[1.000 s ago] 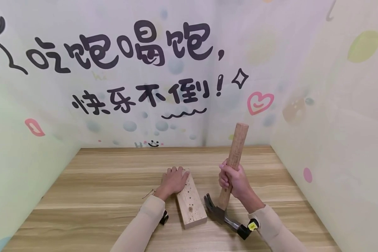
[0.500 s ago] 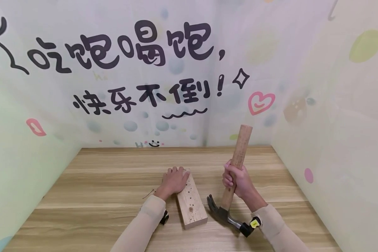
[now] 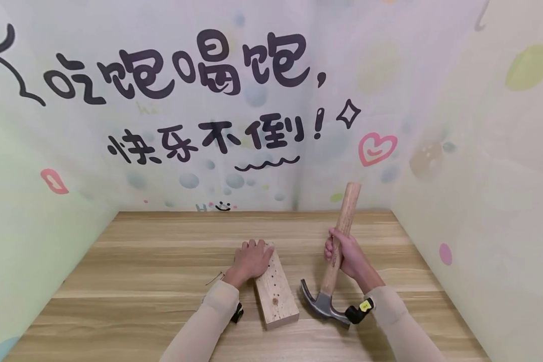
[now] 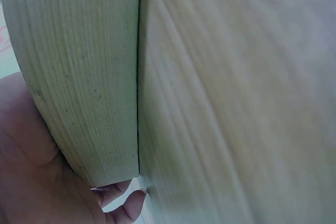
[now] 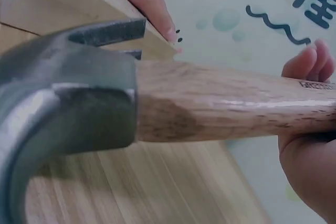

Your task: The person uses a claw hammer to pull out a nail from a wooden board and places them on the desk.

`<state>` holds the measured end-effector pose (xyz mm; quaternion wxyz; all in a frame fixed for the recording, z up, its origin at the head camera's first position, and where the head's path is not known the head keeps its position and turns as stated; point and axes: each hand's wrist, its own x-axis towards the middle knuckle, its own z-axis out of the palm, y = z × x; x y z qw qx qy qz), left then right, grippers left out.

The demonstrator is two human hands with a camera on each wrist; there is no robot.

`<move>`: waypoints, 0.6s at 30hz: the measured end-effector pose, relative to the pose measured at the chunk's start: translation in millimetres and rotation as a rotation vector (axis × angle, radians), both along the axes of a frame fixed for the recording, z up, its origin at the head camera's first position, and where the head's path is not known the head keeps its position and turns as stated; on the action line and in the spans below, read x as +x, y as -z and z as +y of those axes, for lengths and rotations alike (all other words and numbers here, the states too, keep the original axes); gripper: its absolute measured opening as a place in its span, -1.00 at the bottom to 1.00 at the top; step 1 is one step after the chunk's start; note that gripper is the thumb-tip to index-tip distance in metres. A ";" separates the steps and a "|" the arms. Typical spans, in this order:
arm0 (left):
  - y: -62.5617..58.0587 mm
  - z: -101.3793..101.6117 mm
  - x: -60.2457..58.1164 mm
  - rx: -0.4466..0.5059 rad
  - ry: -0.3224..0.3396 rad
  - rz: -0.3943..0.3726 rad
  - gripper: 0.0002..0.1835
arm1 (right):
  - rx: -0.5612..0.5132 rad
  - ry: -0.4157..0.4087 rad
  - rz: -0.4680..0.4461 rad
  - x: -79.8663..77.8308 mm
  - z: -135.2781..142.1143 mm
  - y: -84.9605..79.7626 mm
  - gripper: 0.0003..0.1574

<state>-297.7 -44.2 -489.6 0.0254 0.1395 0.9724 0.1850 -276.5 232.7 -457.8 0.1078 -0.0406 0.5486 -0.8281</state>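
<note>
A pale wood block (image 3: 277,294) lies lengthwise on the table, its top dotted with several small dark holes and a knot. My left hand (image 3: 252,259) grips the block's far end; the left wrist view shows fingers curling past that end, close to the tabletop. To the right, my right hand (image 3: 349,255) holds a claw hammer (image 3: 331,276) around the middle of its wooden handle. The handle's butt points up and away, while the steel head (image 5: 68,98) hangs low near the block's near right side, claw toward the block.
Thin nail-like pieces (image 3: 214,278) lie on the wood-grain table (image 3: 163,251) left of my left wrist. A printed wall (image 3: 271,191) closes the back, with more walls at both sides.
My right hand has shifted slightly right with the hammer and turned it, so the head now shows more side-on. The left hand and the block stay in place.
</note>
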 end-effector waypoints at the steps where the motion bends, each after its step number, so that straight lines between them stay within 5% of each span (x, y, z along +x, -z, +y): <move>1: 0.5 0.1 0.0 0.002 0.001 0.001 -0.38 | -0.004 0.002 -0.024 -2.1 1.5 1.9 -0.76; 10: 2.2 1.3 0.2 -0.002 0.001 0.001 -0.38 | 0.069 -0.040 -0.100 -17.2 13.4 20.2 -0.83; 18: 2.9 0.9 -0.5 -0.003 0.002 0.008 -0.38 | 0.104 -0.086 -0.146 -22.7 21.8 25.7 -0.68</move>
